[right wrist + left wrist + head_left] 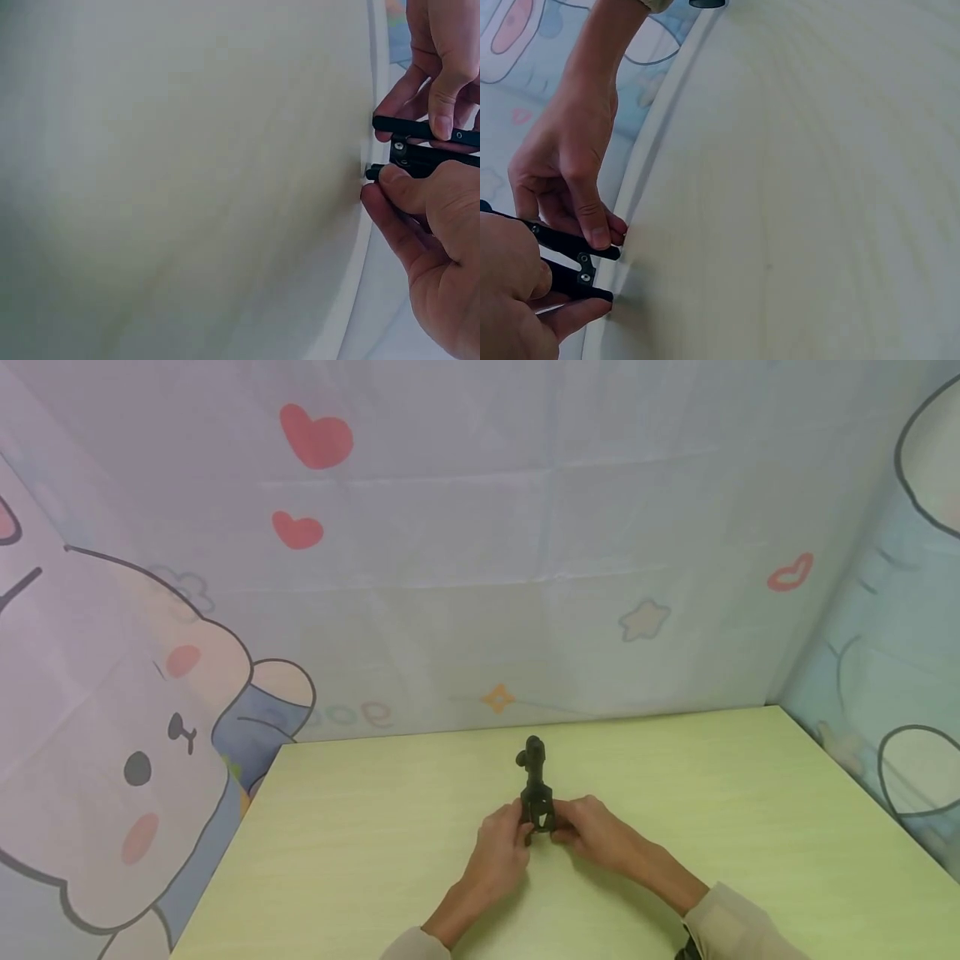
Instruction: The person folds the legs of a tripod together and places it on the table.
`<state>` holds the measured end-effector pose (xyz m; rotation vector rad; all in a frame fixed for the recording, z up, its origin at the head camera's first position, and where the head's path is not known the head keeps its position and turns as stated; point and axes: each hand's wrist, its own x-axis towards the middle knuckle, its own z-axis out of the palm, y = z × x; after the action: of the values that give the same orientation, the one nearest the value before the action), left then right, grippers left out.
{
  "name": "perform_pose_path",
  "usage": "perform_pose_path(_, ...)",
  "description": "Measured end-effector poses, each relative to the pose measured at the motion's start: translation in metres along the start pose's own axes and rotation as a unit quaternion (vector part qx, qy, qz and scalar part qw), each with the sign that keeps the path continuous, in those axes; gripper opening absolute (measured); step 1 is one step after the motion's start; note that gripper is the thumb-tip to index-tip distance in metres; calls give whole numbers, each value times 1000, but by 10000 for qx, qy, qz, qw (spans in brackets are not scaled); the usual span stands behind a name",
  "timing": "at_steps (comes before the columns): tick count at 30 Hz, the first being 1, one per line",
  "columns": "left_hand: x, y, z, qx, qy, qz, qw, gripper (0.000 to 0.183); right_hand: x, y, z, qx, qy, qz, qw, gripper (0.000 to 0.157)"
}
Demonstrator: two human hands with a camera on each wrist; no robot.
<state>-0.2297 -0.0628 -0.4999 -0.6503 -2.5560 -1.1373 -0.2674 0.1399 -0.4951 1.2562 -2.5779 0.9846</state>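
A small black tripod-like stand (535, 777) lies lengthwise over the middle of the table, its rounded top and side knob pointing away from me. My left hand (498, 852) pinches its near end from the left; my right hand (600, 835) grips the opposite side, thumb and fingers around it. In the left wrist view two black legs (566, 241) stand a little apart, joined by a short riveted link (586, 268). The right wrist view shows the right thumb (397, 180) pressed on one leg tip, while the left hand (442, 67) holds the other leg.
The pale yellow-green table (360, 827) spreads out on both sides of the hands. Behind it hangs a light cloth backdrop (450, 635) printed with hearts and stars, with cartoon figures on the side panels. A dark band (686, 947) shows at the right sleeve.
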Motion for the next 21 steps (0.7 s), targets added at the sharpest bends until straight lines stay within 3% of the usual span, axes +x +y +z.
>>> perform_pose_path(5, 2, -1, -3, -67, -237, -39, 9997, 13, 2, 4, -1, -50, -136, -138, 9998, 23)
perform_pose_path(21, 7, 1, -9, 244, -470, 24, 9986, 15, 1, 10, -1, -89, -258, -376, 9989, 23)
